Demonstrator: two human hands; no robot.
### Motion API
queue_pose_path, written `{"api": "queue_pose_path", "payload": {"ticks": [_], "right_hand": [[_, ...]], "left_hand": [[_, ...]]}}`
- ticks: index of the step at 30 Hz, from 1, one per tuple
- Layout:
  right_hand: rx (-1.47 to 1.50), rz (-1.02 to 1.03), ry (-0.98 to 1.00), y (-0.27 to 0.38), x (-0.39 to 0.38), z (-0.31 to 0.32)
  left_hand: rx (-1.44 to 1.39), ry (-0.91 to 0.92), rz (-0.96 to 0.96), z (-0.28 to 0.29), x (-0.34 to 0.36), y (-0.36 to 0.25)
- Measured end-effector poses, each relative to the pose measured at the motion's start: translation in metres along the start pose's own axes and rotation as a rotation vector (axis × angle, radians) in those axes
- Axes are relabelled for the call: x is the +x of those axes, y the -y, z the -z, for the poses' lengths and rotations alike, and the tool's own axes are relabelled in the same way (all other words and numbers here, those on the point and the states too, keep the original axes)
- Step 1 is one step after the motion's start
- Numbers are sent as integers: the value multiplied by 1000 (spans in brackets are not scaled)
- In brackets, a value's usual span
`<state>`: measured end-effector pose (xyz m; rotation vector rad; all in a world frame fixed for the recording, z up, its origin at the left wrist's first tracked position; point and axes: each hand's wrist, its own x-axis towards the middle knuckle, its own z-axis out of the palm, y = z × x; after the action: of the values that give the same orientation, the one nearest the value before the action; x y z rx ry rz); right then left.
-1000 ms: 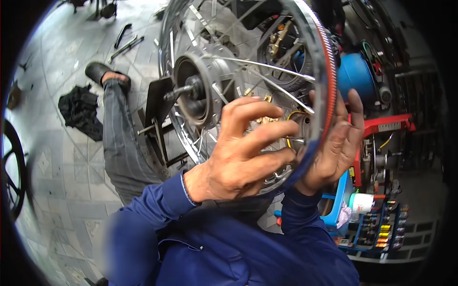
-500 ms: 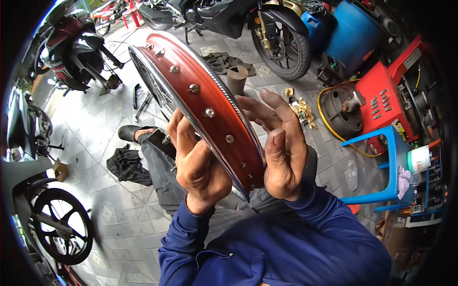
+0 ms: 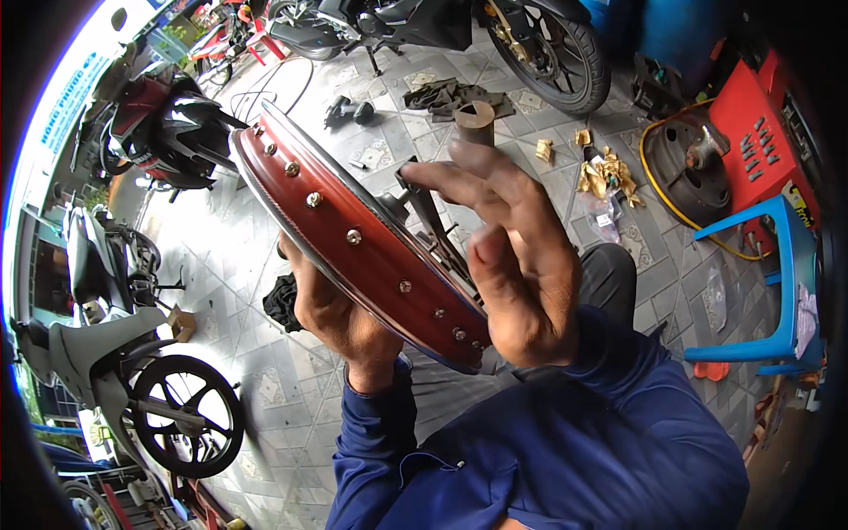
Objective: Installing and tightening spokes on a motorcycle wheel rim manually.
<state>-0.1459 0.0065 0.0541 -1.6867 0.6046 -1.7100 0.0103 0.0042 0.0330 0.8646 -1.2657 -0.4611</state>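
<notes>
A motorcycle wheel rim (image 3: pixel 334 216) with a red inner channel, silvery edges and a row of metal spoke nipples slants upright in front of me. My left hand (image 3: pixel 343 322) is against its left side; its fingers are mostly hidden behind the rim, so their grip does not show. To the right of the rim, my right hand (image 3: pixel 534 256) is open, thumb and fingers stretched apart, its palm close to the rim's near end. A dark metal bracket (image 3: pixel 433 221) shows between the rim and the right fingertips.
Beyond the rim stand a metal cylinder (image 3: pixel 475 124), a dark cloth (image 3: pixel 442 95) and a black motorcycle (image 3: pixel 389 26). Gold-coloured scraps (image 3: pixel 609 174) lie on the tiles. On the right are a blue stool (image 3: pixel 777 283) and a red machine (image 3: pixel 751 132); on the left, a spoked black wheel (image 3: pixel 146 415).
My view has swung, so the surroundings sit further right. The rim shows from another angle, with the bracket visible on its right. The left fingers have gone behind the rim; the right hand stays spread.
</notes>
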Motion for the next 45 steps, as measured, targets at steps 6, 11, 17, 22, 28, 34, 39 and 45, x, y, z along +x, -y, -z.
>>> {"api": "queue_pose_path", "payload": {"ticks": [6, 11, 17, 22, 28, 34, 39, 45], "right_hand": [[-248, 106, 209, -8, -39, 15], [-130, 177, 148, -15, -33, 9], [144, -146, 114, -3, -24, 6], [257, -298, 151, 0, -20, 8], [12, -88, 208, 2, -15, 4], [45, -204, 179, 7, -1, 3], [66, -190, 163, 4, 10, -5], [127, -263, 194, 4, 19, -8]], "left_hand": [[-418, -87, 100, 13, 8, 19], [-123, -30, 23, 15, 6, 10], [-229, 38, 120, 23, 34, 20], [-288, -8, 148, 21, 35, 21], [-204, -48, 168, 23, 38, 20], [-217, -32, 145, 30, 36, 43], [-235, -14, 161, 48, 43, 58], [-391, 129, 136, 21, 63, 29]]}}
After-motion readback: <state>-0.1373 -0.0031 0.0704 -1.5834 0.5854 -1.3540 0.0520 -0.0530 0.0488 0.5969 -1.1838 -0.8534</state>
